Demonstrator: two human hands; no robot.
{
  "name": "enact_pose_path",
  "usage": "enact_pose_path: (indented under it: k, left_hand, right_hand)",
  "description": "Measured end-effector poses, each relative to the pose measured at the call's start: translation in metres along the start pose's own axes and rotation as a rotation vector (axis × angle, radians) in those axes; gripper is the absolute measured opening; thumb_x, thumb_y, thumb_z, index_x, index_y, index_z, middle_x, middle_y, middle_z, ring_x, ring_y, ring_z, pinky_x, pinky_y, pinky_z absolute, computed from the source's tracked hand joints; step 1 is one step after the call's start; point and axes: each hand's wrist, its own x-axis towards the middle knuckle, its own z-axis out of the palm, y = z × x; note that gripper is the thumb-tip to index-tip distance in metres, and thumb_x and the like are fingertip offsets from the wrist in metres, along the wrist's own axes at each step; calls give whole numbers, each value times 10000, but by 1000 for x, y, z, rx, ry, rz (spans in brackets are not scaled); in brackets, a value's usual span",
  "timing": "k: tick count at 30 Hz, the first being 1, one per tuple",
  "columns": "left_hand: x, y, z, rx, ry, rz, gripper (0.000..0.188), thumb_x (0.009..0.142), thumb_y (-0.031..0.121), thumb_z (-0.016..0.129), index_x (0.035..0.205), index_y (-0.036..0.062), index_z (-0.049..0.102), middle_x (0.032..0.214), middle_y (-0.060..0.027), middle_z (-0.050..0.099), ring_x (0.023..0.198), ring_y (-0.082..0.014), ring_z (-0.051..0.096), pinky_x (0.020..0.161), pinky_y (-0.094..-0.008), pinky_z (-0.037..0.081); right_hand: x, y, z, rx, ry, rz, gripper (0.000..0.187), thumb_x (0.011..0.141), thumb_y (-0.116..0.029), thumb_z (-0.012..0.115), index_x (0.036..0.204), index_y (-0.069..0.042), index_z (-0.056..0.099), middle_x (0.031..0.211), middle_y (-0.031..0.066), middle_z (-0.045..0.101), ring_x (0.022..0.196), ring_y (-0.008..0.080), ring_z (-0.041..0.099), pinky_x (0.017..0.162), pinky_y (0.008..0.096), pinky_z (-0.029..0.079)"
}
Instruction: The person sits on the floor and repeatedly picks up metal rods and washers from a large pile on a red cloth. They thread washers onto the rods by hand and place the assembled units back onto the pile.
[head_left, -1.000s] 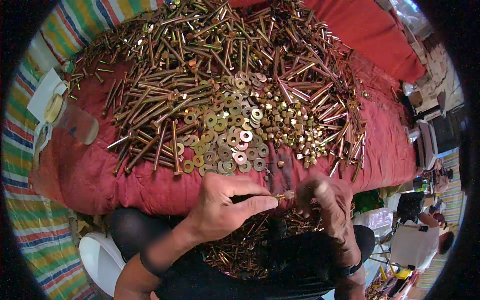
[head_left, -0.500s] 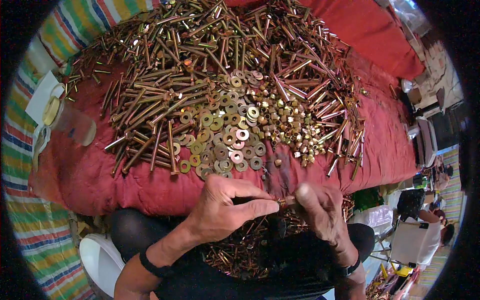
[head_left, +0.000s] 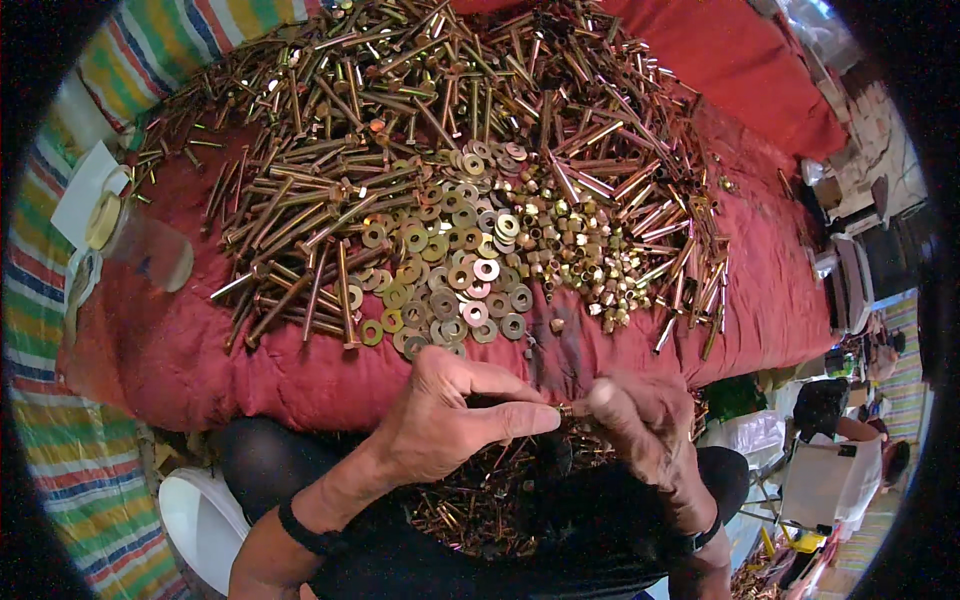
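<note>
In front of the red-covered surface, my left hand (head_left: 455,410) is closed in a pinch on a small brassy bolt (head_left: 567,410). Only a short bit of it shows between the hands. Its other end sits at the thumb and fingers of my right hand (head_left: 645,430), which is closed around it and slightly smeared by motion. Beyond my hands lie loose flat washers (head_left: 485,270) in a pile. A heap of brassy nuts (head_left: 590,250) is to their right, and long bolts (head_left: 290,215) spread to the left and behind.
A clear jar (head_left: 150,250) lies at the left on the red cloth (head_left: 170,370). Metal sleeves (head_left: 635,180) are scattered at the right of the heap. More bolts (head_left: 470,510) gather below my hands, and a white basin (head_left: 200,520) stands at lower left.
My right hand has turned slightly, its thumb lower and its fingers rolled over the bolt's end. My left hand stays almost where it was.
</note>
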Motion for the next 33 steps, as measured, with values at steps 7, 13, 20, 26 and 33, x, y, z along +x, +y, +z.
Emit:
enact_pose_path:
  k: [7, 13, 20, 26, 33]
  left_hand:
    - [1, 3, -3, -68, 19, -49, 132, 900, 115, 804, 936, -11, 821, 733, -30, 735, 625, -63, 627, 559, -235, 461]
    - [0, 3, -2, -124, -19, -98, 154, 911, 108, 777, 948, -37, 812, 713, -33, 718, 582, -52, 581, 509, -224, 407]
    - [1, -2, -2, -192, 27, -197, 195, 914, 140, 782, 959, -48, 808, 710, -43, 709, 562, -50, 560, 498, -217, 383]
    - [2, -2, -4, -277, -32, -331, 220, 894, 182, 820, 946, -31, 813, 698, -10, 703, 590, -60, 588, 522, -235, 423]
    - [0, 13, -11, 636, -65, 380, 226, 875, 250, 803, 794, 43, 760, 783, -137, 714, 740, -331, 704, 680, -422, 547]
  right_hand:
    - [10, -1, -10, 68, 23, -201, 441, 791, -90, 899, 1193, -26, 728, 1009, 94, 740, 856, 209, 725, 773, 338, 575]
    - [7, 2, -4, -66, -7, -330, 283, 839, -74, 861, 1072, -18, 711, 928, 89, 730, 780, 223, 718, 689, 309, 567]
    - [10, 7, 4, 110, -8, -345, 373, 865, -35, 834, 1204, -20, 680, 965, 131, 702, 789, 235, 709, 664, 338, 553]
    - [3, 6, 3, 49, -79, -73, 307, 917, -98, 802, 1195, -9, 708, 921, 104, 704, 736, 203, 688, 626, 316, 532]
    - [35, 45, -42, -269, 331, -31, 266, 878, -51, 797, 1134, -6, 739, 1050, 98, 707, 877, 173, 696, 754, 312, 553]
